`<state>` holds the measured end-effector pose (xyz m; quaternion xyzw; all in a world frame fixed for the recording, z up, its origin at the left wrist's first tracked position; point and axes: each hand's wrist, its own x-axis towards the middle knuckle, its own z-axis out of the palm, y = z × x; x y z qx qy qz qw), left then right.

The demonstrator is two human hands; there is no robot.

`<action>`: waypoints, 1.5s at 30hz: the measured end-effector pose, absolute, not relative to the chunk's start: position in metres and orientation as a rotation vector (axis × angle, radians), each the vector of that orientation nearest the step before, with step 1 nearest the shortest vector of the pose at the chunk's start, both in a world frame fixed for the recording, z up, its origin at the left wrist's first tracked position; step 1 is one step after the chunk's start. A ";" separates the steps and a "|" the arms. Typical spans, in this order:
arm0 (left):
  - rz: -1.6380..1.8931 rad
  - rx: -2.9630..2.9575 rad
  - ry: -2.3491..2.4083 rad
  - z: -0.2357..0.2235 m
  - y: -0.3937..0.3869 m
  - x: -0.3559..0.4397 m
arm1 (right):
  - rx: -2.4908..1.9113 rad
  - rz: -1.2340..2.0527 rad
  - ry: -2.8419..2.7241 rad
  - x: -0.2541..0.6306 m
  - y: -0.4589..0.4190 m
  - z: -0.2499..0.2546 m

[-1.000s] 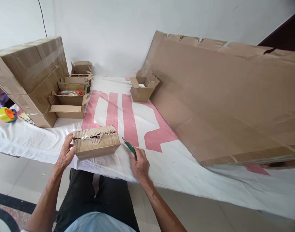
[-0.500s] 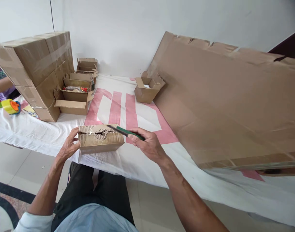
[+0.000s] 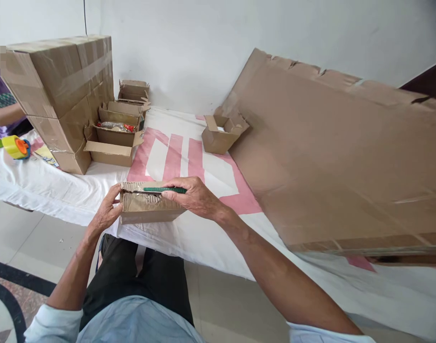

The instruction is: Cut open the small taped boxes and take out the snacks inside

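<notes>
A small cardboard box [image 3: 150,215] with a torn, ragged top lies near the front edge of the cloth-covered table. My left hand [image 3: 109,209] grips its left end, thumb and fingers closed around the corner. In my right hand [image 3: 196,197] is a green utility knife [image 3: 164,190], held low over the box. Its blade points left, at the torn seam along the top; how deep it reaches is hidden. The right fingers cover part of the box's right side.
Open small boxes [image 3: 111,151] line a stack of taped cartons [image 3: 63,90] at left; one holds red-wrapped items. Another open box [image 3: 221,136] stands by a large leaning cardboard sheet [image 3: 328,166]. A yellow tape roll [image 3: 14,147] and another person's arm [image 3: 7,114] are far left.
My right hand has moved left and brought the knife down onto the box's torn top. The left hand keeps its hold on the box. The view has shifted slightly.
</notes>
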<state>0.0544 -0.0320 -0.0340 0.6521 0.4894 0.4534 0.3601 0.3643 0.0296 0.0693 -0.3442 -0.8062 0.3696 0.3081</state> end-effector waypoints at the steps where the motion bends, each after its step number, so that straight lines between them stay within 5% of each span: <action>1: 1.171 1.681 1.261 -0.035 -0.032 0.055 | -0.916 0.973 -2.135 0.364 0.030 0.069; 13: 1.205 1.746 1.157 -0.021 -0.003 0.054 | -1.003 0.845 -2.067 0.374 0.022 0.061; 18: 1.547 1.406 1.632 -0.057 -0.044 0.057 | -1.068 0.858 -1.975 0.379 0.016 0.050; 24: 0.973 1.950 1.459 -0.094 -0.122 0.088 | -1.085 0.964 -1.877 0.380 0.018 0.033; 29: 0.720 2.047 1.563 -0.080 -0.132 0.047 | -1.078 0.945 -1.869 0.384 0.019 0.035; 32: 0.885 1.975 1.820 -0.054 -0.112 0.010 | -1.069 0.915 -1.843 0.386 0.020 0.036; 37: 1.260 1.765 1.606 -0.023 -0.059 0.015 | -1.090 1.012 -1.772 0.383 0.020 0.033; 45: 1.301 1.575 1.302 -0.038 -0.011 0.041 | -1.145 1.067 -1.617 0.399 0.012 0.019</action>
